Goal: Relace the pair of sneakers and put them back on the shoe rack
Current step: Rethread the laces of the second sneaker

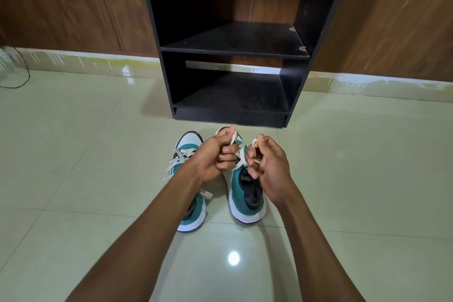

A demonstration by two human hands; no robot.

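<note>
Two teal and white sneakers stand side by side on the floor, toes toward the rack. The left sneaker [188,140] has its white laces threaded and lying loose over its side; my forearm covers its middle. Over the right sneaker [247,198] both hands work its white lace [241,152]. My left hand [215,154] pinches one lace end, held up above the toe. My right hand [268,167] grips the other end, looped around a finger. The black shoe rack [235,50] stands just beyond, with two bare shelves in view.
Glossy pale floor tiles [355,179] spread all around the shoes. Wooden wall panels run behind the rack. A thin dark cable [23,73] curves on the floor at the far left.
</note>
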